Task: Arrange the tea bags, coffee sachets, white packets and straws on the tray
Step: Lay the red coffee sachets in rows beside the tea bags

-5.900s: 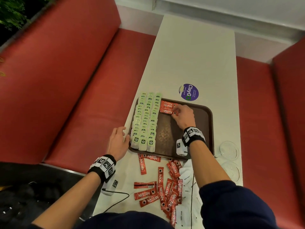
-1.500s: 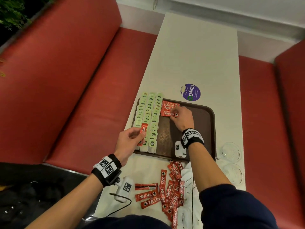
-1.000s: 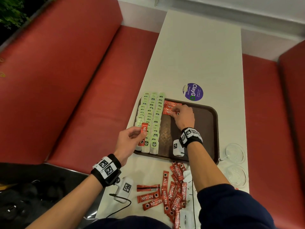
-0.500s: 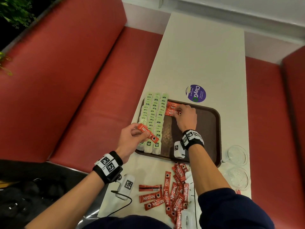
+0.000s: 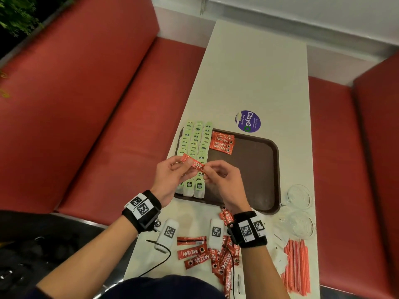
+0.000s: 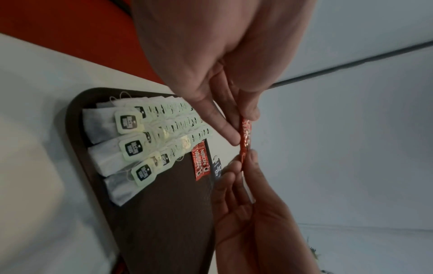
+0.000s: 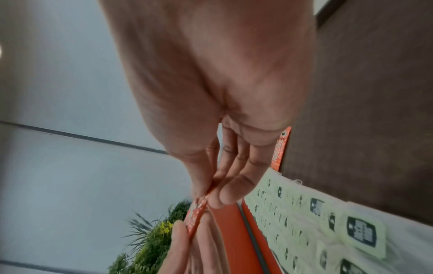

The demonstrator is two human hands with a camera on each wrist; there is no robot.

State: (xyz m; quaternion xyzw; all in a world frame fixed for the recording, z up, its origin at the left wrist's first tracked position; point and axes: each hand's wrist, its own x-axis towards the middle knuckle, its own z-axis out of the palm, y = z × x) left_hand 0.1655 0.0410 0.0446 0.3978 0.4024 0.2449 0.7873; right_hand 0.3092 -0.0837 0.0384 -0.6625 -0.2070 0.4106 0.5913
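Tea bags: near rows partly covered by both hands.
Loose sachet pile: hidden in part behind right wrist, cut off at bottom edge.
Held sachet: seen edge-on, print unreadable.

A long white rectangular table is flanked by red padded bench seats at 9 and 3 o'clock. A round purple sticker is stuck on the tabletop, toward 12 o'clock. Two clear glass cups are set side by side at 3 o'clock, near the table edge. Green foliage is seen at 10 o'clock, beyond the bench back.
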